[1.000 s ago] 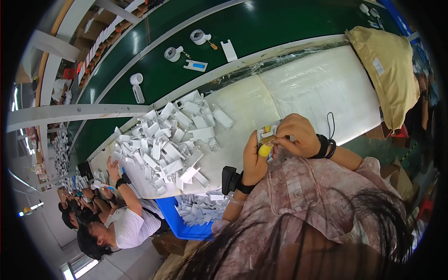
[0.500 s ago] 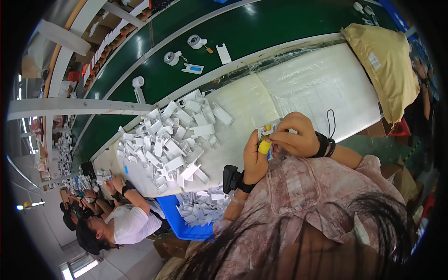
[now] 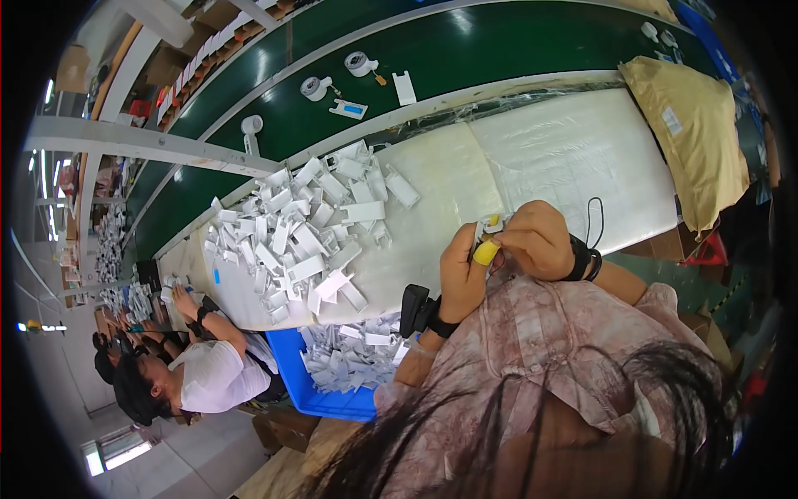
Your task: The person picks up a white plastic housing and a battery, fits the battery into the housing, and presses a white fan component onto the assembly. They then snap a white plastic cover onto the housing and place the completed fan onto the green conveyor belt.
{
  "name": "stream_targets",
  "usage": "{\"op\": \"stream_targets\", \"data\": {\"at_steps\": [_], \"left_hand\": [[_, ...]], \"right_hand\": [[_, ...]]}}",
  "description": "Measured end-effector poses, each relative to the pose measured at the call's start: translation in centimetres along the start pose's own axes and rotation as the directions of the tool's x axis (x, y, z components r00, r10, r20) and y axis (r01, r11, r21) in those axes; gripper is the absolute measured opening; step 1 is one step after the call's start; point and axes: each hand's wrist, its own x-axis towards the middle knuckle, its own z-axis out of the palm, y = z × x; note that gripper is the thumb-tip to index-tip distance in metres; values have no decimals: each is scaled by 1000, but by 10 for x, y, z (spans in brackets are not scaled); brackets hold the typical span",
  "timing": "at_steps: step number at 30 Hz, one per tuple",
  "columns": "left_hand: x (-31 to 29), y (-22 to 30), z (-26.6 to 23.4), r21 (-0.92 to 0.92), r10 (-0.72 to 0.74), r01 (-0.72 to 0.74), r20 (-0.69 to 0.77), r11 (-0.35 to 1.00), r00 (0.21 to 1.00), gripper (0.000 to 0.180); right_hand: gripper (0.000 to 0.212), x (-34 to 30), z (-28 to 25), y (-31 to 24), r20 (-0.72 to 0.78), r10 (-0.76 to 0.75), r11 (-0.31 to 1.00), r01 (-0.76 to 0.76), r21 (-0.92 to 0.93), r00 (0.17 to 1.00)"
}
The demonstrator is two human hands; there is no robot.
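Observation:
Close to my chest, my left hand (image 3: 462, 279) and my right hand (image 3: 539, 243) meet with their fingers closed around a small white plastic part (image 3: 480, 233). My fingers cover most of it. Yellow shows at the fingertips, with a larger yellow piece (image 3: 485, 252) below the part; whether these are finger covers or pieces of the work I cannot tell. Left of my hands, a heap of white plastic housings (image 3: 307, 241) lies on the pale covered worktable (image 3: 440, 179). Each of my wrists wears a black band.
A blue bin (image 3: 332, 406) of small white parts stands below the table edge. Beyond the table runs a green conveyor (image 3: 465, 50) carrying several white devices. A large brown paper package (image 3: 690, 141) rests at the right. A co-worker in white (image 3: 220, 374) sits at the left.
The view has shifted slightly. My hands stay together on the white part, and the larger yellow piece has tilted. The co-worker at the left has moved their arm.

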Motion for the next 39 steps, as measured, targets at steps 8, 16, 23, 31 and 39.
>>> {"op": "stream_targets", "data": {"at_steps": [8, 16, 23, 31, 39], "left_hand": [[-4, 2, 0, 116, 21, -10, -91, 993, 996, 19], [-3, 0, -5, 95, -25, 31, -69, 995, 997, 18], [-3, -6, -1, -27, -135, 134, -80, 991, 988, 19], [0, -7, -7, 26, -158, 159, -31, 987, 987, 20], [2, -7, -9, 155, -47, 45, 8, 987, 999, 16]], "right_hand": [[25, -2, 6, -4, -7, 34, 999, -34, 20, 999], [23, -6, 11, 1, 28, 74, 996, -76, 48, 997], [25, -9, 9, 2, 56, 85, 995, -88, 49, 995], [23, -13, 5, 4, 142, 120, 990, -129, 60, 983], [23, -15, 4, 6, 150, 113, 989, -125, 76, 982]]}}
